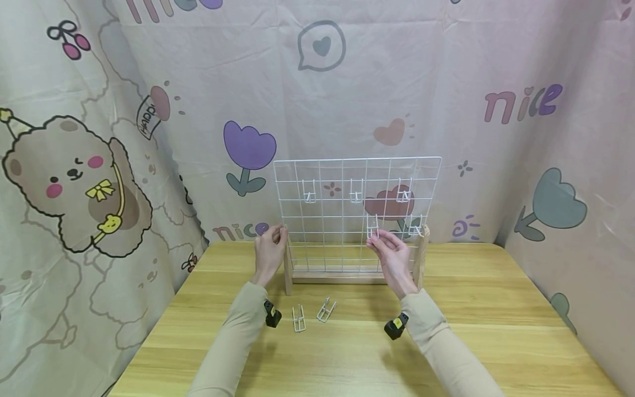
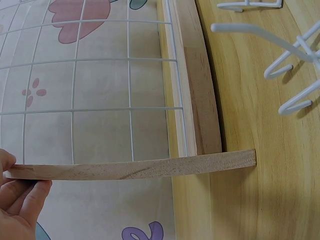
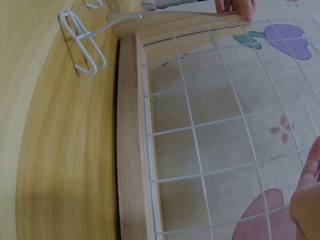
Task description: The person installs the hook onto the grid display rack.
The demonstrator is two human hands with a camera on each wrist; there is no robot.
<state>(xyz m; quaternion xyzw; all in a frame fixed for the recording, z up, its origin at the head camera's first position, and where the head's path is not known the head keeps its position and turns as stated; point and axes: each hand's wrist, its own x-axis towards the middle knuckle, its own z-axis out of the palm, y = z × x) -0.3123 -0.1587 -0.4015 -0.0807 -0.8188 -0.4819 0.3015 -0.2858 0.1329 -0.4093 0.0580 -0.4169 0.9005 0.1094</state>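
A white wire grid (image 1: 342, 232) stands upright in a wooden stand (image 1: 342, 279), with several white hooks on its upper and right parts. My left hand (image 1: 269, 251) pinches the top of the stand's left post (image 2: 125, 170). Low on the grid's right half, my right hand (image 1: 394, 259) holds a white hook (image 1: 372, 227) by its lower end, against the wires; whether it is hooked on I cannot tell. In the right wrist view my right hand (image 3: 307, 200) shows only in part, and its hook is out of sight.
Two loose white hooks, one (image 1: 299, 318) at the left and one (image 1: 326, 310) beside it, lie on the wooden table (image 1: 337, 364) in front of the stand. A printed curtain (image 1: 446, 49) hangs behind the table and along both sides.
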